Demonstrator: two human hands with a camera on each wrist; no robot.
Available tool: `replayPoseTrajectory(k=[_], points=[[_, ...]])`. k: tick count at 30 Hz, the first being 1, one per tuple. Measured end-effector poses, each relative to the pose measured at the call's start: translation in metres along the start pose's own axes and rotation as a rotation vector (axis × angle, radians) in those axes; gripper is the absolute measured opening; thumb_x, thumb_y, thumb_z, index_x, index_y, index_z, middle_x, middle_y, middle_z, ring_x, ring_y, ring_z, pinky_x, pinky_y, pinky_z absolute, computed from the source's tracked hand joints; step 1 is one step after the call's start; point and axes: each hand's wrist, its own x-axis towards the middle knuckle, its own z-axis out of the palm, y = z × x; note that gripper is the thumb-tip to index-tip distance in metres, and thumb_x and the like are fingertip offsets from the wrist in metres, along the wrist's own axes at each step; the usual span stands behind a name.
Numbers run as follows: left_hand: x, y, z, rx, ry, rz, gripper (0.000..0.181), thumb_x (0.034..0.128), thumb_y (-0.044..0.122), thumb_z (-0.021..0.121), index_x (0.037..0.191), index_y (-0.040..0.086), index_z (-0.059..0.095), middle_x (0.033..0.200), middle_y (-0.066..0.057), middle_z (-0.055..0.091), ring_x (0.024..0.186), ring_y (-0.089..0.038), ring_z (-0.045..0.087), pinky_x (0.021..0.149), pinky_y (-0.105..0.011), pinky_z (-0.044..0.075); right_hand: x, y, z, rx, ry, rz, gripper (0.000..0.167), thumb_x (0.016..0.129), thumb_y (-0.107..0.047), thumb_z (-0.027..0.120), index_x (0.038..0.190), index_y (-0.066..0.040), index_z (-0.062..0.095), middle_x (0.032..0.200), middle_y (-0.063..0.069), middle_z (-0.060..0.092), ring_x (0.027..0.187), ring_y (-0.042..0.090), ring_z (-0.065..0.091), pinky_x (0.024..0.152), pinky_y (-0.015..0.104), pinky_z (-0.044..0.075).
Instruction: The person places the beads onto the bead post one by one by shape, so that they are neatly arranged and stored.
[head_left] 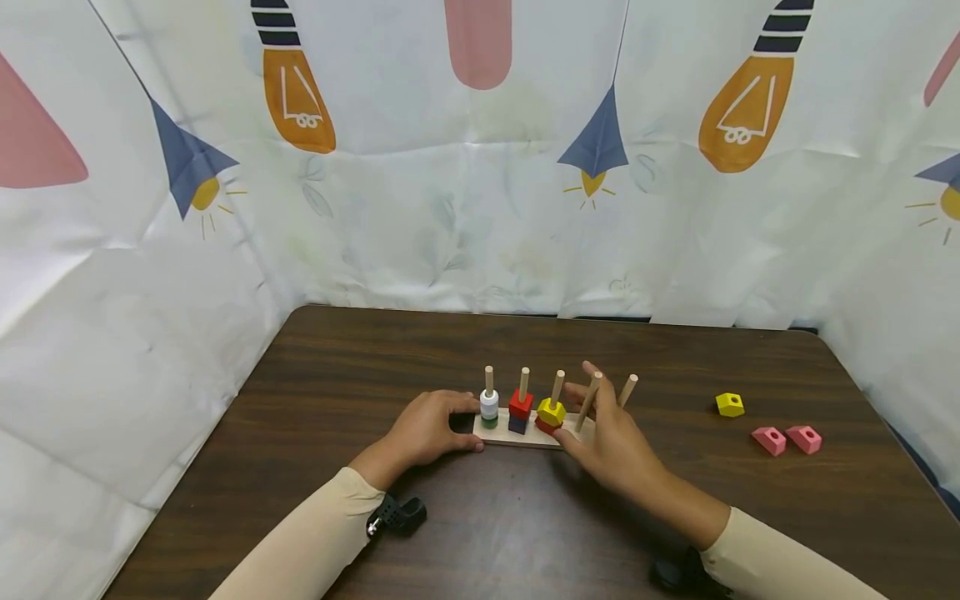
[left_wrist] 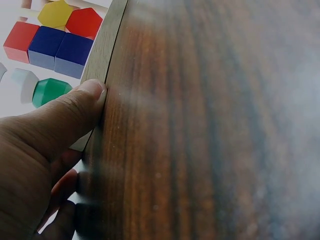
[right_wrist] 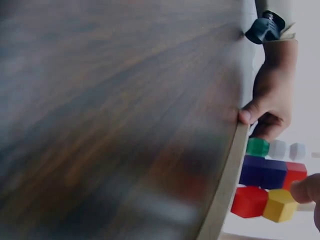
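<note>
A wooden peg board [head_left: 517, 440] with upright pegs lies near the middle of the table. Its leftmost peg carries a green block [left_wrist: 51, 92] below white ones [head_left: 489, 405]. Blue blocks [left_wrist: 60, 48] with a red block [head_left: 521, 406] on top fill the second peg; the third holds a yellow block [head_left: 551, 412] above a red one [right_wrist: 249, 201]. My left hand [head_left: 429, 427] grips the board's left end, thumb against the front edge. Over the board's right part, my right hand [head_left: 618, 442] has its fingers spread beside the yellow block, apparently holding nothing. The two right-hand pegs [head_left: 628, 390] bear no blocks.
On the table's right side lie a loose yellow block [head_left: 730, 405] and two pink blocks, one left [head_left: 769, 441] and one right [head_left: 804, 439]. A printed white curtain [head_left: 465, 233] hangs behind the dark wooden table [head_left: 360, 358].
</note>
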Motion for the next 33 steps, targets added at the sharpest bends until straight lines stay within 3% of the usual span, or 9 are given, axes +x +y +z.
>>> replayPoseTrajectory(k=[3,8,15,24,29,33], points=[[-0.001,0.000,0.000,0.001,-0.003,0.002,0.052,0.0773,0.038,0.091,0.122,0.016,0.077,0.126,0.000,0.071,0.126,-0.024,0.061,0.105,-0.048,0.048,-0.006,0.000,-0.008,-0.034,-0.086,0.018,0.087,0.088,-0.007,0.081,0.154,0.004,0.024,0.144,0.027,0.054,0.118,0.040,0.065,0.092,0.050,0.055],[0.000,0.000,-0.001,0.001,0.000,0.010,0.051,0.0773,0.037,0.091,0.122,0.016,0.077,0.125,0.000,0.071,0.125,-0.024,0.062,0.105,-0.047,0.048,-0.015,0.002,-0.022,-0.058,-0.210,0.042,0.076,0.093,-0.009,0.076,0.152,0.006,0.030,0.137,0.029,0.058,0.114,0.037,0.067,0.091,0.044,0.057],[0.000,0.001,-0.001,0.004,-0.003,0.001,0.052,0.0770,0.037,0.091,0.122,0.017,0.077,0.125,0.001,0.072,0.125,-0.024,0.061,0.105,-0.047,0.048,-0.024,0.012,-0.039,-0.074,-0.285,0.022,0.060,0.094,-0.014,0.076,0.144,0.001,0.046,0.129,0.020,0.066,0.108,0.033,0.070,0.088,0.045,0.059],[0.000,0.002,-0.001,0.012,-0.008,0.001,0.052,0.0776,0.038,0.091,0.122,0.016,0.077,0.126,0.001,0.071,0.125,-0.022,0.061,0.105,-0.047,0.047,-0.035,0.040,-0.064,-0.200,-0.278,0.008,0.031,0.093,-0.016,0.077,0.122,-0.009,0.069,0.117,-0.001,0.071,0.099,0.020,0.070,0.084,0.042,0.059],[-0.001,0.002,-0.002,0.006,-0.009,-0.004,0.052,0.0775,0.038,0.091,0.122,0.016,0.077,0.125,0.001,0.071,0.125,-0.022,0.061,0.105,-0.047,0.047,-0.038,0.058,-0.082,-0.249,-0.222,-0.005,0.029,0.092,-0.016,0.078,0.119,-0.009,0.071,0.115,0.000,0.071,0.100,0.024,0.069,0.083,0.046,0.058],[-0.001,0.003,-0.002,0.004,-0.008,-0.004,0.051,0.0774,0.038,0.091,0.122,0.016,0.077,0.126,0.000,0.071,0.125,-0.023,0.061,0.105,-0.047,0.047,-0.038,0.073,-0.099,-0.275,-0.167,0.028,0.032,0.091,-0.014,0.079,0.121,-0.005,0.071,0.117,0.009,0.071,0.101,0.034,0.069,0.084,0.054,0.057]])
